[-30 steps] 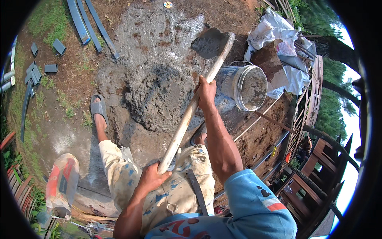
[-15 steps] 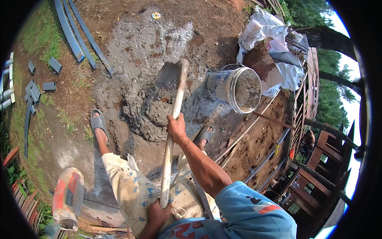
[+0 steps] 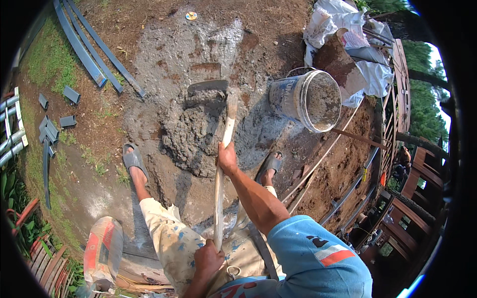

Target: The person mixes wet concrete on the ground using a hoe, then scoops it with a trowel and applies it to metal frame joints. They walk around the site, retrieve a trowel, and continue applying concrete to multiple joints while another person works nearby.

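Note:
A hoe with a pale wooden handle stretches away from my body over a heap of wet grey mortar. Its wide metal blade touches down at the heap's far edge, partly sunk in the mix. My right hand is wrapped round the middle of the handle. Close to my waist, my left hand grips the handle's near end. My sandalled feet stand apart on either side of the heap's near edge.
A mortar-smeared white bucket stands right of the heap, with white sacks behind it. Grey metal channels and short cut pieces lie left. A cement bag sits near left. A person is far right.
The hoe blade has dropped from above the heap onto its far edge and turned broadside. My right hand has moved slightly away from me; my left still holds the handle's end.

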Motion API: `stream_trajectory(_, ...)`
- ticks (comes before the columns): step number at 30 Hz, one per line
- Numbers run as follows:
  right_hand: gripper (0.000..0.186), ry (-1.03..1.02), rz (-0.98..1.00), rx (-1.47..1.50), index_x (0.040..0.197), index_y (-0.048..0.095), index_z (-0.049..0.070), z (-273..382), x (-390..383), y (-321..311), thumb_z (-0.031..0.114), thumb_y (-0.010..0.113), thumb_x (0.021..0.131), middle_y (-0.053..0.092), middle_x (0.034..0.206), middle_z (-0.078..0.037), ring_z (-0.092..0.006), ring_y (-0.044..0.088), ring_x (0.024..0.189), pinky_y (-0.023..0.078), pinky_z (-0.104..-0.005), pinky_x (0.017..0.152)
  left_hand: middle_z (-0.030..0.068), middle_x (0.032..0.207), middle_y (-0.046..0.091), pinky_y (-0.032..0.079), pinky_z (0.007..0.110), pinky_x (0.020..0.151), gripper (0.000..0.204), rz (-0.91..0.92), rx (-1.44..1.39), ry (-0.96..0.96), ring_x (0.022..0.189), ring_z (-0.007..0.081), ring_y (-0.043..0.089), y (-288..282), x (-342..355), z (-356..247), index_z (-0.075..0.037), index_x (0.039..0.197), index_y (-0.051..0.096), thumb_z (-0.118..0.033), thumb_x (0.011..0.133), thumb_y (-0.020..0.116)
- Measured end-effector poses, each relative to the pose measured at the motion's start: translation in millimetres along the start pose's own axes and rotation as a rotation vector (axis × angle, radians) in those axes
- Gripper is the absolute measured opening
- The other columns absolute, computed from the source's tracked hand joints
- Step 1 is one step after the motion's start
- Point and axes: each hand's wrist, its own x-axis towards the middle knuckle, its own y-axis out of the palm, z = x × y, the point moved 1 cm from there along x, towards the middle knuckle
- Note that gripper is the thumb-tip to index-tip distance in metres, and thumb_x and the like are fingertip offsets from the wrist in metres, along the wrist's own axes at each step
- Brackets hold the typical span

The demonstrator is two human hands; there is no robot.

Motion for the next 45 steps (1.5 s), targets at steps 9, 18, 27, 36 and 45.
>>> stream_trajectory(9,0.038,-0.023,0.040,0.259,0.112,0.040,0.003,14,-141,-17,0.030,0.062,0.098,0.055,0.072,-0.008,-0.0185,0.054,0.050,0.045,-0.0370,0.044,0.0281,0.088,0.070,0.055,0.054,0.078,0.039,-0.039,-0.125,-0.014,0.083,0.0459,0.069,33,-99,72,-0.001,0.101,0.062,-0.028,0.075,0.071)
stream_trajectory(18,0.042,-0.217,0.153,0.002,0.114,0.043,-0.002,160,33,67,0.033,0.059,0.098,0.066,0.083,-0.019,-0.0301,0.066,0.064,0.054,-0.0435,0.057,0.0288,0.084,0.069,0.053,0.053,0.079,0.033,-0.420,-0.189,0.120,0.084,0.0475,0.068,-59,54,-13,0.002,0.097,0.059,-0.021,0.075,0.068)
stream_trajectory(27,0.047,0.126,0.259,0.091,0.117,0.040,-0.004,8,-151,-9,0.034,0.061,0.097,0.063,0.078,-0.017,-0.0259,0.064,0.056,0.053,-0.0414,0.051,0.0276,0.087,0.070,0.055,0.050,0.082,0.049,0.095,-0.201,-0.136,0.089,0.0449,0.069,-6,-122,13,0.001,0.101,0.062,-0.037,0.072,0.072)
stream_trajectory(36,0.051,-0.156,-0.209,-0.209,0.120,0.040,-0.006,114,-5,-121,0.032,0.060,0.094,0.066,0.107,-0.036,-0.0518,0.065,0.101,0.051,-0.0552,0.089,0.0261,0.088,0.070,0.054,0.049,0.077,0.038,0.004,-0.327,0.108,0.088,0.0431,0.069,-34,7,-44,-0.001,0.099,0.062,-0.029,0.074,0.071)
stream_trajectory(45,0.039,-0.043,-0.069,-0.445,0.114,0.043,-0.010,61,26,-104,0.015,0.054,0.085,0.067,0.104,-0.033,-0.0444,0.071,0.091,0.056,-0.0473,0.086,0.0217,0.086,0.068,0.052,0.040,0.075,0.043,0.166,-0.772,0.067,0.079,0.0317,0.067,-26,-26,-83,0.004,0.108,0.062,-0.028,0.080,0.069)
